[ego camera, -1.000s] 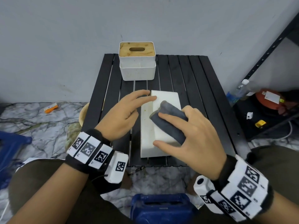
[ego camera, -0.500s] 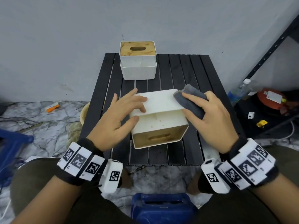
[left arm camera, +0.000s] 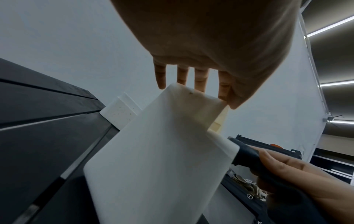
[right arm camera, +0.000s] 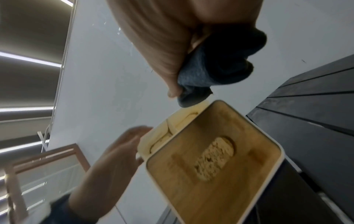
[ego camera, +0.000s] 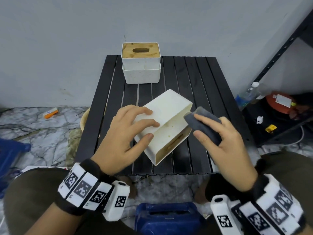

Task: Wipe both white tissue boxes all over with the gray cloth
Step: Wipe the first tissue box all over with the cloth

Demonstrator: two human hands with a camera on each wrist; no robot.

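Observation:
A white tissue box stands tipped up on the black slatted table, its wooden lid facing me. My left hand grips it, fingers on the upper face and thumb on the side. My right hand holds the folded gray cloth against the box's right end. In the left wrist view the box fills the middle, with the cloth at its right edge. In the right wrist view the cloth touches the box's top corner. The second white tissue box stands upright at the table's back edge.
A gray wall rises just behind the table. A black shelf frame stands at the right, with a bottle and a red object beneath it. A blue object sits between my knees. An orange item lies on the marble floor.
The near box went from lying flat to tipped up, then turned clockwise in my left hand. The cloth moved from its top face to its right end.

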